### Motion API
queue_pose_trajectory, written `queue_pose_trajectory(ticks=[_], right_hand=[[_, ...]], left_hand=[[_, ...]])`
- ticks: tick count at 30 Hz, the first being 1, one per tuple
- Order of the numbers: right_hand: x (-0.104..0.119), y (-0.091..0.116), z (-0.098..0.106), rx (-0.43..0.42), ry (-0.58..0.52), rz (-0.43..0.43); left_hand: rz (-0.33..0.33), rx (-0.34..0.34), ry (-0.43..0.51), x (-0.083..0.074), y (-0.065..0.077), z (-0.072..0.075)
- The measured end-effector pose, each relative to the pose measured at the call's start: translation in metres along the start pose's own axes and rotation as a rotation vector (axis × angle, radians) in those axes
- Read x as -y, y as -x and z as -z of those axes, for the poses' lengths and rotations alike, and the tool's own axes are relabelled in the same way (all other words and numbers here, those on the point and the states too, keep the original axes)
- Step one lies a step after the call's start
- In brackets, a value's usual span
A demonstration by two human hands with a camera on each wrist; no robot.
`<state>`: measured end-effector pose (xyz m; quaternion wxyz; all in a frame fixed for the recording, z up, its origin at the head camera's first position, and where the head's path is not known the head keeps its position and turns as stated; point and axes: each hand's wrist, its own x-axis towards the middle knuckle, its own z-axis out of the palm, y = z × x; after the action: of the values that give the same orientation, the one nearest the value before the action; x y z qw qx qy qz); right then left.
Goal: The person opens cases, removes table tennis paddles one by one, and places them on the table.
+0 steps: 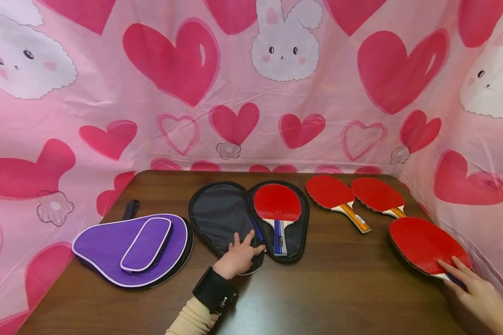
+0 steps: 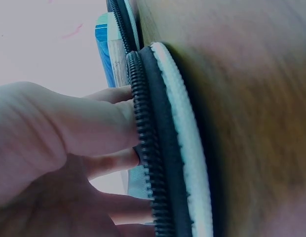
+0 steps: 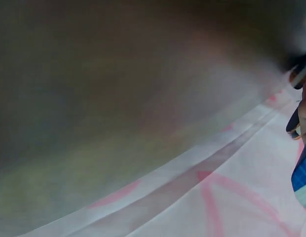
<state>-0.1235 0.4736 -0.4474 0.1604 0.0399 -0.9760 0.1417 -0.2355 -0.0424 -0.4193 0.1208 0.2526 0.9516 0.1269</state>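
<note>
A black padded paddle case [image 1: 220, 211] lies unfolded on the table, its inside facing up. In its right half sits a red table tennis paddle [image 1: 277, 202] with a blue and white handle. My left hand [image 1: 240, 257] rests with spread fingers on the lower part of the left half; the left wrist view shows the thumb against the zipper edge [image 2: 143, 128]. At the table's right side, my right hand [image 1: 478, 291] holds another red paddle [image 1: 427, 242] near its blue handle [image 3: 302, 173], fingers over the red face. Most of that handle is hidden by the hand.
Two red paddles with orange-striped handles, one [image 1: 329, 191] beside the other [image 1: 377, 194], lie at the back right. A purple case [image 1: 100, 244] with a front pocket lies at the left. Pink heart-patterned cloth [image 1: 234, 83] hangs behind the brown table [image 1: 339, 284].
</note>
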Motion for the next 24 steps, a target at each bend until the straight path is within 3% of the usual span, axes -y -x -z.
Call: queue_pose_trajectory(ticks=[6,13,18,24], right_hand=[[-0.007,0.008,0.001,0.095,0.057,-0.035],[-0.009,0.018,-0.006,0.024,-0.019,0.035],[-0.006,0.020,-0.007,0.043,-0.018,0.045],[-0.002,0.022,-0.008,0.009,-0.016,0.109]], left_hand=[[0.011,0.003,-0.005,0.001,-0.002,0.000],[0.016,0.008,-0.019,0.000,-0.002,0.001],[0.020,0.018,-0.017,0.000,-0.001,0.000],[0.024,0.023,-0.003,0.001,0.000,-0.001]])
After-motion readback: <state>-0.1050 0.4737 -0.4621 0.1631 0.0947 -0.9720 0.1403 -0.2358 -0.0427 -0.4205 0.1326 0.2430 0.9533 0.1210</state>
